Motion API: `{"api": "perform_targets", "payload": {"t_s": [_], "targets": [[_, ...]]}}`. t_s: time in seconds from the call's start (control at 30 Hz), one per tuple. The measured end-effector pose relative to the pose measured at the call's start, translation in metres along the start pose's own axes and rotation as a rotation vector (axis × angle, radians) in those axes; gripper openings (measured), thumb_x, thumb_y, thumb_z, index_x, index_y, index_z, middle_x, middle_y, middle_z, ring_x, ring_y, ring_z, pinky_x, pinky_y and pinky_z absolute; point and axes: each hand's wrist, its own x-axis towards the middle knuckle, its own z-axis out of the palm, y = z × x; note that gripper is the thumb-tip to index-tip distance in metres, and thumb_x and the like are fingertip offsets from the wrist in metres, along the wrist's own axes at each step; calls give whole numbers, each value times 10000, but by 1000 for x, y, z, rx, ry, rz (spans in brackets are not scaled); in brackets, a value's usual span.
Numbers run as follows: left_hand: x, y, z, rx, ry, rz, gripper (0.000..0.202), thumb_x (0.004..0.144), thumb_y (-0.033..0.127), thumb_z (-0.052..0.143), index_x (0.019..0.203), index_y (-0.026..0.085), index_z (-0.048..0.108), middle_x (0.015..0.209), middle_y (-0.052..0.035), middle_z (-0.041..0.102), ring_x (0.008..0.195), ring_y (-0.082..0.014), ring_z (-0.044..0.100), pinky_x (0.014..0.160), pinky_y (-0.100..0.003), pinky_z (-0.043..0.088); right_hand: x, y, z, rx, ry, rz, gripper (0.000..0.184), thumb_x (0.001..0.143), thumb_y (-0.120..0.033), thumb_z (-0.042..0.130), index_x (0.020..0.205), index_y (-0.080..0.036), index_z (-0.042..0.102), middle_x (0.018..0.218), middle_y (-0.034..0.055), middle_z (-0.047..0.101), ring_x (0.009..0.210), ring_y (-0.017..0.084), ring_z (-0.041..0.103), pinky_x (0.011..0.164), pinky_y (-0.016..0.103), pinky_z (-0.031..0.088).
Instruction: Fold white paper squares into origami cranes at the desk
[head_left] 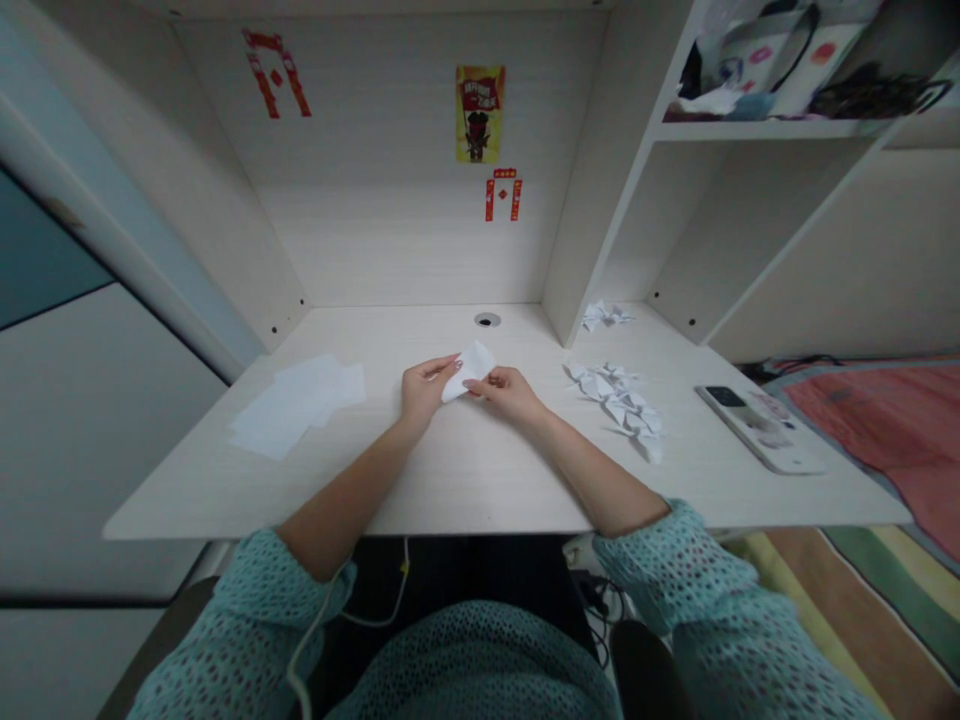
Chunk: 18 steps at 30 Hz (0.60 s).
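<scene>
Between my two hands, a small folded piece of white paper (475, 360) is held tilted just above the desk. My left hand (426, 388) pinches its left edge between thumb and fingers. On the opposite side, my right hand (511, 392) grips the lower right edge, thumb in front and fingers curled behind. To the left lies a spread of flat white paper sheets (300, 400), overlapping one another. Several folded white paper pieces (621, 400) with pointed tips sit in a loose row to the right, and more folded paper pieces (606, 316) lie farther back.
A white desk (465, 490) carries everything, with a round cable hole (487, 320) near the back panel. At the right lies a white phone (757, 430). An upright divider (600, 200) rises behind the folded pieces. A white cable (304, 640) hangs by my left sleeve.
</scene>
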Motion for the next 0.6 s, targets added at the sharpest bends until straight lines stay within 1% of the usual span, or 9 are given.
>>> {"api": "perform_targets", "payload": {"t_s": [0.07, 0.13, 0.17, 0.27, 0.33, 0.4, 0.5, 0.53, 0.6], "targets": [[0, 1, -2, 49, -37, 61, 323, 674, 388, 698, 889, 149, 721, 964, -93, 704, 906, -215, 639, 843, -341, 493, -1, 0, 0, -51, -4, -3, 369, 630, -497, 685, 635, -130, 647, 598, 26, 635, 514, 105, 490, 519, 231, 334], [0, 2, -2, 62, -52, 107, 330, 693, 393, 682, 919, 155, 709, 981, -91, 697, 933, -208, 631, 863, -331, 482, -3, -1, 1, -98, 66, -16, 379, 637, -502, 679, 636, -124, 659, 584, 30, 632, 500, 105, 482, 508, 231, 326], [0, 2, 0, 50, -51, 117, 365, 699, 391, 679, 981, 159, 689, 997, -92, 690, 944, -203, 627, 865, -323, 479, -3, -1, 1, -105, 114, -22, 385, 637, -507, 679, 637, -122, 665, 580, 34, 633, 496, 107, 481, 503, 233, 324], [-3, 1, 6, -32, -20, 82, 619, 678, 351, 711, 1243, 184, 523, 1080, -96, 657, 962, -182, 619, 857, -300, 474, -4, -1, 4, -53, 235, -12, 411, 633, -530, 674, 625, -120, 671, 578, 53, 644, 491, 119, 492, 495, 244, 328], [-5, -3, 11, -116, 8, 13, 727, 651, 328, 734, 1303, 183, 446, 1128, -102, 635, 962, -174, 616, 849, -291, 473, -3, 0, 6, 19, 283, 1, 424, 621, -547, 675, 606, -123, 665, 596, 72, 660, 507, 133, 516, 503, 253, 349], [-6, -7, 15, -144, -46, -89, 622, 645, 350, 735, 1201, 148, 540, 1096, -110, 648, 934, -183, 621, 816, -285, 475, -3, 1, 8, 87, 300, 9, 425, 606, -556, 682, 586, -132, 658, 620, 83, 675, 537, 143, 540, 521, 258, 375], [-8, -11, 16, -142, -137, -217, 453, 663, 419, 707, 996, 116, 658, 969, -117, 688, 854, -196, 634, 740, -283, 473, -5, 2, 11, 170, 289, 31, 396, 600, -542, 694, 583, -147, 658, 659, 80, 692, 575, 143, 557, 547, 256, 394], [-8, -12, 16, -146, -136, -228, 431, 663, 432, 703, 957, 118, 675, 938, -113, 696, 835, -196, 635, 722, -281, 468, -5, 2, 12, 196, 285, 42, 383, 599, -532, 699, 585, -152, 660, 669, 76, 695, 581, 140, 556, 551, 254, 393], [-9, -12, 16, -161, -91, -207, 397, 650, 437, 711, 896, 126, 694, 884, -100, 706, 802, -191, 634, 697, -274, 453, -6, 1, 14, 239, 287, 62, 358, 593, -512, 711, 582, -158, 661, 671, 66, 694, 576, 130, 541, 553, 251, 386]]}}
